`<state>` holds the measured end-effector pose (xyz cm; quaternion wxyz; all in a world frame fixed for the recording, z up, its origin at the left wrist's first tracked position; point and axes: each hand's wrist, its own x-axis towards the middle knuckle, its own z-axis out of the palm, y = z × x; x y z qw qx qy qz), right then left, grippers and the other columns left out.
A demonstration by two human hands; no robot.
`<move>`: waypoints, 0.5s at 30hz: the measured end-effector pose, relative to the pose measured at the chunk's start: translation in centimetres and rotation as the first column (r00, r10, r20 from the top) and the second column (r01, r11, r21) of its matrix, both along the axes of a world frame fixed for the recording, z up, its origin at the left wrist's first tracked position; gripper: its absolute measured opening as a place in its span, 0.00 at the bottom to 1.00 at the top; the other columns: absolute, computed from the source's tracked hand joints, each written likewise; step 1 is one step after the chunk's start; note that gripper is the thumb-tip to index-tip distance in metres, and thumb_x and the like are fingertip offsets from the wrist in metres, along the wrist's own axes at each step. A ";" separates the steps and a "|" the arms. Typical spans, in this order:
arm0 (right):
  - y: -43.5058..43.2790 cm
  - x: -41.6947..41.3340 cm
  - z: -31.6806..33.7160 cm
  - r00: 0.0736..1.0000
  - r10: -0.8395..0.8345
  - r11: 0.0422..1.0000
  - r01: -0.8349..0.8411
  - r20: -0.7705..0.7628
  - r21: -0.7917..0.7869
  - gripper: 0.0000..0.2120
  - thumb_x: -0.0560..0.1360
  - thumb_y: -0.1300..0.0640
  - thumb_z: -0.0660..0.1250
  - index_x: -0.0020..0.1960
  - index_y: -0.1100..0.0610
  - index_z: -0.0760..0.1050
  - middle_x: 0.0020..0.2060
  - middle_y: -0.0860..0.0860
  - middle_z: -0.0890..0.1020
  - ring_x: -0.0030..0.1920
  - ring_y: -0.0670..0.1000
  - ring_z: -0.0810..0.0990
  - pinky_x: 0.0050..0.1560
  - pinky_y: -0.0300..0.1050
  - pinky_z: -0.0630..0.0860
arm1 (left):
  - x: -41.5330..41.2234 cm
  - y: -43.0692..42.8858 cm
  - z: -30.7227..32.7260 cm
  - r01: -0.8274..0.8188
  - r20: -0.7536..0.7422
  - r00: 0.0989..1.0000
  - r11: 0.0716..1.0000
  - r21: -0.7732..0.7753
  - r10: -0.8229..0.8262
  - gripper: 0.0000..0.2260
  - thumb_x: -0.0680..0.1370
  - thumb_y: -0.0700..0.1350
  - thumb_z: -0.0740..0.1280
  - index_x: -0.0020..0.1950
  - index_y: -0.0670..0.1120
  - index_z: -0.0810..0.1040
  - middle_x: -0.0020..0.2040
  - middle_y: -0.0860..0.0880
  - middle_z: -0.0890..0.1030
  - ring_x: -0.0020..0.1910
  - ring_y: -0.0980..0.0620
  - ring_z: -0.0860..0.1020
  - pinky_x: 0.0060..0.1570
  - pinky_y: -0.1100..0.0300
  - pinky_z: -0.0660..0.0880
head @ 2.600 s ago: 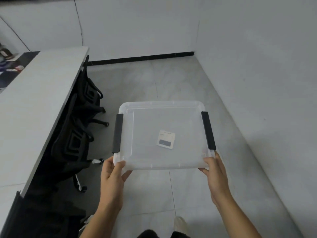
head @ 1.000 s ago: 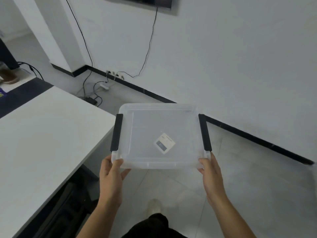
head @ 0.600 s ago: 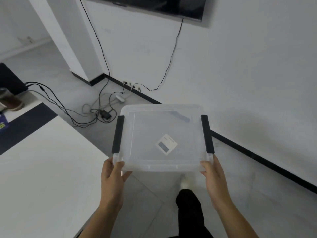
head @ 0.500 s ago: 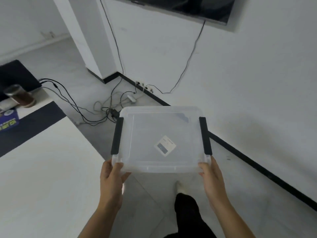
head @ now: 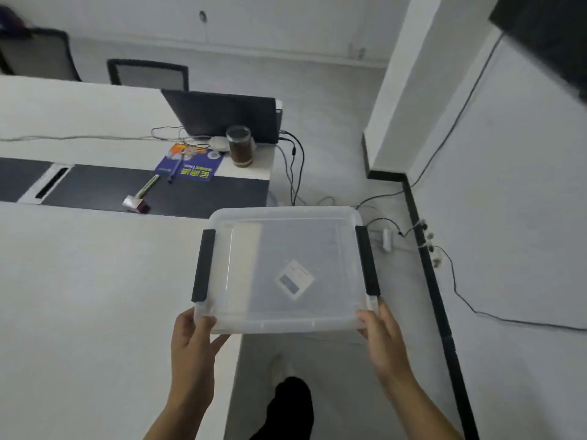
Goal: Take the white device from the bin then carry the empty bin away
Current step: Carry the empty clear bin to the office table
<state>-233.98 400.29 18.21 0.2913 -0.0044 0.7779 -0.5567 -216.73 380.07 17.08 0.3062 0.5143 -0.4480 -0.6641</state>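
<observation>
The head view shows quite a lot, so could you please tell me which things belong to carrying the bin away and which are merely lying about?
Job: clear bin, left hand, right hand.

Lying about: laptop, jar, blue booklet, floor cables.

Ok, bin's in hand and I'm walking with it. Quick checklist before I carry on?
1. Left hand on the near-left corner of the bin: ok.
2. Right hand on the near-right corner: ok.
3. Bin empty apart from its label: ok.
4. Bin level: ok.
5. Bin clear of the table edge: not ok, its left side hangs over the tabletop.
6. Floor ahead: not ok, cables lie loose by the wall.
</observation>
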 end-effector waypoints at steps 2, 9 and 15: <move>-4.0 -3.4 -1.4 0.998 0.068 0.998 -0.068 0.010 0.001 0.26 0.69 0.45 0.63 0.67 0.45 0.75 0.59 0.47 0.83 0.59 0.51 0.81 0.64 0.59 0.75 | -1.9 -2.4 -1.3 -0.090 0.000 0.996 0.996 0.016 0.090 0.10 0.82 0.38 0.60 0.61 0.37 0.74 0.54 0.45 0.76 0.52 0.47 0.78 0.52 0.47 0.78; -16.1 -13.0 -3.2 0.953 0.297 0.955 -0.298 0.053 0.011 0.23 0.71 0.48 0.63 0.65 0.47 0.77 0.58 0.50 0.84 0.58 0.54 0.82 0.62 0.59 0.77 | -7.2 -9.4 -2.1 -0.308 0.037 0.951 0.948 0.085 0.306 0.11 0.82 0.39 0.60 0.62 0.36 0.71 0.54 0.45 0.74 0.50 0.49 0.77 0.55 0.44 0.78; -27.0 -17.5 -3.7 0.880 0.473 0.881 -0.473 0.036 -0.007 0.16 0.73 0.55 0.61 0.58 0.50 0.80 0.53 0.53 0.85 0.55 0.56 0.83 0.60 0.60 0.78 | -9.2 -14.1 -3.9 -0.440 0.114 0.897 0.890 0.124 0.427 0.12 0.79 0.39 0.61 0.60 0.33 0.72 0.60 0.35 0.74 0.49 0.46 0.78 0.53 0.44 0.80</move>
